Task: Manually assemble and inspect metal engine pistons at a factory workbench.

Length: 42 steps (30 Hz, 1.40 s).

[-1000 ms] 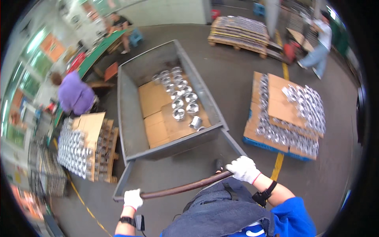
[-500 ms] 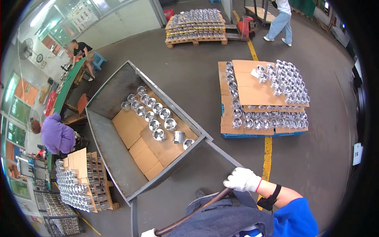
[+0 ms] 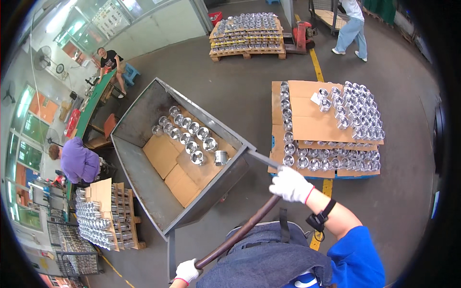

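Note:
Both my hands wear white gloves and grip the round brown push bar (image 3: 237, 234) of a grey metal cart (image 3: 201, 216). My left hand (image 3: 187, 271) is closed around the bar's near left end, at the lower edge. My right hand (image 3: 291, 185) is closed at its far right end, beside the grey handle arm (image 3: 263, 158). Inside the deep cart, brown cardboard (image 3: 161, 156) lines the floor. Several shiny metal pistons (image 3: 193, 127) stand on it in rows toward the right side; one piston (image 3: 221, 158) by the near wall lies on its side.
Right of the cart stands a pallet stack of pistons with cardboard sheets (image 3: 307, 113). Another piston stack (image 3: 247, 33) and a red pallet jack (image 3: 302, 37) are behind. At left are a stacked pallet (image 3: 101, 197), a person in purple (image 3: 79, 161) and a green bench (image 3: 98, 98). Someone walks at the back right.
The push bar and both my hands have come up in the picture, and my left hand shows more fully. The surroundings have shifted right and slightly down. The person at the far bench has lifted their head.

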Each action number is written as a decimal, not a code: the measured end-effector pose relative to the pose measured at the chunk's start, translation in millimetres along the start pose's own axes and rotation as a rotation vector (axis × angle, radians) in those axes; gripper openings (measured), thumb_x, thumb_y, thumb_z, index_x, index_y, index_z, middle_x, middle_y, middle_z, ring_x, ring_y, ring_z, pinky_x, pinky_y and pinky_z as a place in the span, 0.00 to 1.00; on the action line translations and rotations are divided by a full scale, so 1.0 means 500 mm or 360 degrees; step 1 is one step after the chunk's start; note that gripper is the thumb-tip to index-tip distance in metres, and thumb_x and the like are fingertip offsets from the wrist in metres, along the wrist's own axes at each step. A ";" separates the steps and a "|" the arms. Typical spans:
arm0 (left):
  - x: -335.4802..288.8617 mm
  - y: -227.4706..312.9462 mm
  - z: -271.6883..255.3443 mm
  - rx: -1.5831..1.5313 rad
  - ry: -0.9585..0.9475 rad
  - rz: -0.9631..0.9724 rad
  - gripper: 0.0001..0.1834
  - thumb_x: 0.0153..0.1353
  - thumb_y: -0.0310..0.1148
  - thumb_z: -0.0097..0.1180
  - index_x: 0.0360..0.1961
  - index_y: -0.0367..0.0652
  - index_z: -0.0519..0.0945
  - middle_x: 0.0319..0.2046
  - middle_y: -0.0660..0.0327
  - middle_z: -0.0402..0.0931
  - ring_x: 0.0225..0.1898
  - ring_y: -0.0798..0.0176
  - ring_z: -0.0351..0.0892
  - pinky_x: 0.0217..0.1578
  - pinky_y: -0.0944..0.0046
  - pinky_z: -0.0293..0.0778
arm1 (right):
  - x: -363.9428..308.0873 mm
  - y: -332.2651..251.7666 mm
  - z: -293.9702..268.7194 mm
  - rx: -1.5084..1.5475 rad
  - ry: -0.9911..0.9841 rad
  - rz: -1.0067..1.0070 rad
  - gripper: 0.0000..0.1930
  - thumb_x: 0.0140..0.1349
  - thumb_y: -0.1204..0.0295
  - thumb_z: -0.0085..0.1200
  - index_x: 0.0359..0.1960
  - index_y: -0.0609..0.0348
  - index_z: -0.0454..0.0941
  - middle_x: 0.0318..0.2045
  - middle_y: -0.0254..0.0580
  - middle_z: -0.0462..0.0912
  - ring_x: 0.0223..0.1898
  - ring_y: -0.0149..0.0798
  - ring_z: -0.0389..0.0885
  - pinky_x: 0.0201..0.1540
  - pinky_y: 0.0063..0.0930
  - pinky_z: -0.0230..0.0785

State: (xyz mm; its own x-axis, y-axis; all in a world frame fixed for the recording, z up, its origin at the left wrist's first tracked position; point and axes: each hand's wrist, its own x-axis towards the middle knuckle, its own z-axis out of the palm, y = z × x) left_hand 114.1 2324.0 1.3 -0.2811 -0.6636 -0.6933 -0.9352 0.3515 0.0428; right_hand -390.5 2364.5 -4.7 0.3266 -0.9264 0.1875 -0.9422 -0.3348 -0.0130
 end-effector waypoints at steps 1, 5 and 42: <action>0.012 0.016 -0.013 0.0027 0.0017 0.0035 0.24 0.47 0.48 0.60 0.46 0.53 0.79 0.37 0.53 0.82 0.42 0.47 0.81 0.45 0.52 0.75 | 0.014 0.030 -0.002 -0.0038 0.0046 0.0001 0.04 0.53 0.67 0.50 0.22 0.44 0.74 0.21 0.33 0.73 0.30 0.38 0.76 0.47 0.37 0.67; 0.061 0.133 -0.107 -0.0092 0.0254 0.0209 0.26 0.48 0.42 0.61 0.51 0.52 0.76 0.39 0.50 0.81 0.43 0.44 0.80 0.45 0.51 0.75 | 0.058 0.125 0.008 -0.0089 0.0589 0.0537 0.09 0.55 0.70 0.48 0.36 0.48 0.79 0.43 0.48 0.78 0.54 0.50 0.73 0.66 0.50 0.55; 0.684 0.266 -0.607 -0.0408 0.0360 0.0396 0.34 0.60 0.53 0.54 0.62 0.44 0.68 0.59 0.50 0.68 0.59 0.46 0.69 0.59 0.54 0.66 | 0.531 0.695 0.066 0.1024 0.0438 0.1290 0.13 0.65 0.61 0.49 0.46 0.50 0.74 0.41 0.55 0.77 0.47 0.55 0.75 0.52 0.44 0.68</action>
State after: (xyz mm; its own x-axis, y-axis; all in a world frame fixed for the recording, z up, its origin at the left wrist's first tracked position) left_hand -171.9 1943.4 -12.1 -0.5187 -0.7174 -0.4652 -0.8481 0.3626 0.3864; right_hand -628.9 1996.2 8.3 -0.4825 -0.8697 0.1043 -0.6277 0.2603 -0.7336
